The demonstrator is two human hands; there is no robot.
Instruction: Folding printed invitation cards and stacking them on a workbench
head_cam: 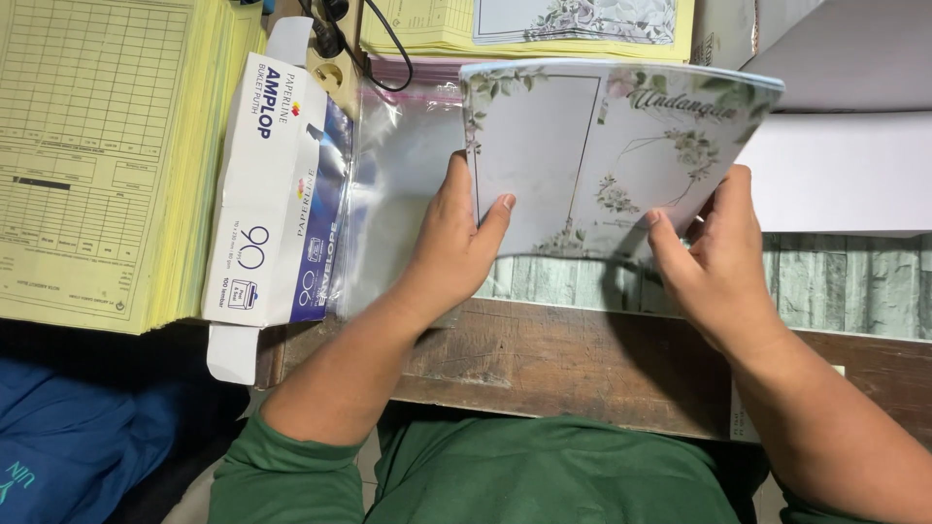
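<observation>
Both hands, left hand (pixel 464 228) and right hand (pixel 716 254), grip the floral card (pixel 592 146) (long axis sideways, top edge away).

Yellow form stack (pixel 97 155), envelope box (pixel 272 194) (white-blue), wooden table edge (pixel 544 359).

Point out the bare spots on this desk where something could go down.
Bare wood lies along the near edge, between the two forearms. Another bare strip sits under the white sheets on the right. The left is crowded: yellow forms, envelope box, clear plastic sleeves.
</observation>
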